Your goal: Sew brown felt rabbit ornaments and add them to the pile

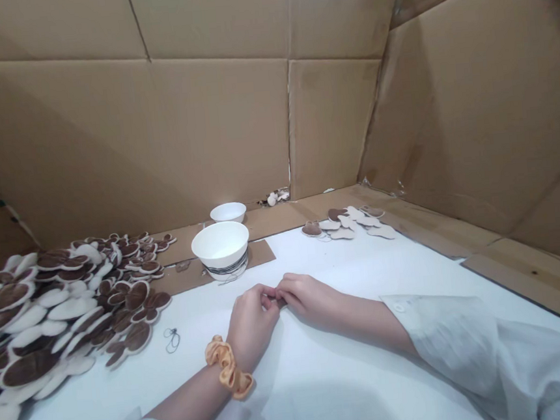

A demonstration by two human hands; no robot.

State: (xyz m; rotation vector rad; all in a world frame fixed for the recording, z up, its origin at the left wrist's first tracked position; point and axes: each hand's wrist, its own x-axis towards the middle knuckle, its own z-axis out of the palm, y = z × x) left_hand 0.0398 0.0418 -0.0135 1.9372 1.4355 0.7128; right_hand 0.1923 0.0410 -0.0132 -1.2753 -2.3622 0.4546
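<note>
Both hands meet at the middle of a smooth white tabletop (343,374), the left hand (253,317) and the right hand (310,297) nearly touching at the fingertips. Each is closed in a tight thumb-and-finger pinch on a small dark-brown piece (282,303), mostly hidden between them, so its full shape cannot be told. A ruffled orange fabric scrunchie (230,371) circles the left wrist. From the hands, a round white bowl (220,240) stands near at eleven o'clock, dark thread (226,267) wound around its outside; a second, white shallow-looking bowl (228,211) stands just behind it. A heap of flat, rounded brown-and-white pieces (73,308) spreads at nine to ten o'clock, a loose dark thread tangle (172,340) lies between eight and nine, and a smaller group of similar pieces (342,234) lies toward two.
</note>
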